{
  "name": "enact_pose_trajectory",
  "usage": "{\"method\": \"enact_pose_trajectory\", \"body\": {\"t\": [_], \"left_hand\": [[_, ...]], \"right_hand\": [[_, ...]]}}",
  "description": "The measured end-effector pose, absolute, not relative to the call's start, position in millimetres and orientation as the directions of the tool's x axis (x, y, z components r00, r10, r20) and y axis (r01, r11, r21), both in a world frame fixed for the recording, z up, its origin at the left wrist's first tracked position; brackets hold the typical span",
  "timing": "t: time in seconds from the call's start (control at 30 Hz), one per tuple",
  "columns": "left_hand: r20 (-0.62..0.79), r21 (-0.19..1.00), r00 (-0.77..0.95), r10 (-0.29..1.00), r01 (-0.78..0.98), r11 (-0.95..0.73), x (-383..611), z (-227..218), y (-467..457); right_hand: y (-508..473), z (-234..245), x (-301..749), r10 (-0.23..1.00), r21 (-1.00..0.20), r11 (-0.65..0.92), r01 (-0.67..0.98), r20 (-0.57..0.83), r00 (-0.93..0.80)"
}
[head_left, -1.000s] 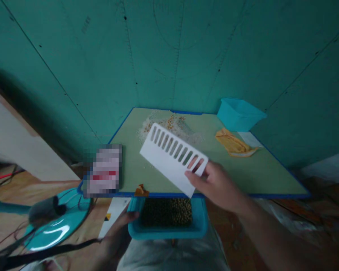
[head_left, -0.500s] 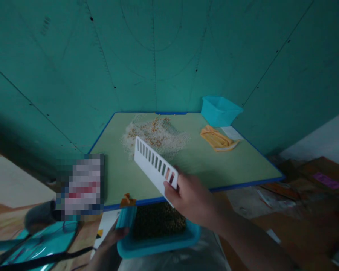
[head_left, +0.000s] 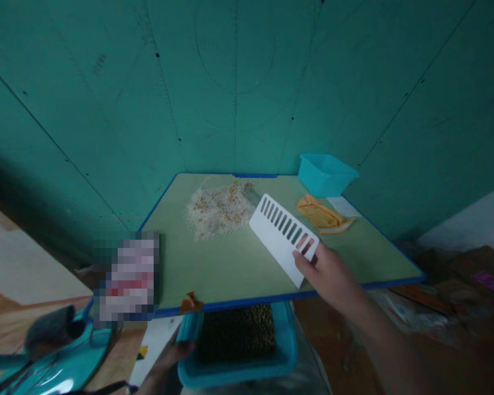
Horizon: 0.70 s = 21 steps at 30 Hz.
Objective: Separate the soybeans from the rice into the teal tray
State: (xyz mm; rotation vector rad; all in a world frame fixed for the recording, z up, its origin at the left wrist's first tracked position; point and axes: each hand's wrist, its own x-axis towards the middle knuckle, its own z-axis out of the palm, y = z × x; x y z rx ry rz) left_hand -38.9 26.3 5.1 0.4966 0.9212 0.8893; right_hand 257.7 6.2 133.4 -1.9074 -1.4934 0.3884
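My right hand (head_left: 327, 270) is closed around one end of a white slotted plastic plate (head_left: 282, 241), tilted above the table. Left of the plate, a spread heap of pale grains mixed with orange kernels (head_left: 222, 208) lies on the green tabletop (head_left: 230, 269). My left hand (head_left: 175, 354) grips the left rim of a blue plastic basin (head_left: 239, 378) at the table's front edge. Dark green and tan grains (head_left: 236, 332) fill the basin. The fingers of my left hand are partly hidden by the basin.
A turquoise tub (head_left: 327, 175) stands at the back right, with a yellow cloth (head_left: 323, 214) and a white sheet (head_left: 343, 206) before it. A blurred-out item (head_left: 129, 277) lies at the left edge. Orange tape (head_left: 191, 303) sticks to the front edge. A green wall rises behind.
My right hand has carried the slotted plate rightward, off the front of the grain heap. My left hand still holds the basin. The view has shifted slightly.
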Motion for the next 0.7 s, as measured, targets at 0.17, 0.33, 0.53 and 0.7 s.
{"method": "enact_pose_trajectory", "body": {"t": [0.17,0.33,0.53,0.7], "left_hand": [[-0.489,0.752,0.212,0.846,-0.389,0.532,-43,5,21],[-0.540,0.732,0.204,0.817,-0.366,0.575,-43,5,15],[-0.542,0.717,0.222,0.810,-0.380,0.584,-40,5,18],[-0.559,0.708,0.248,0.791,-0.353,0.611,-42,12,19]], "right_hand": [[7,133,274,0.921,-0.679,-0.151,0.718,0.167,0.352],[8,128,293,0.903,-0.701,-0.166,0.694,0.174,0.392],[30,130,305,0.902,-0.810,-0.019,0.587,0.240,0.360],[95,147,295,0.932,-0.889,0.177,0.422,0.289,0.217]]}}
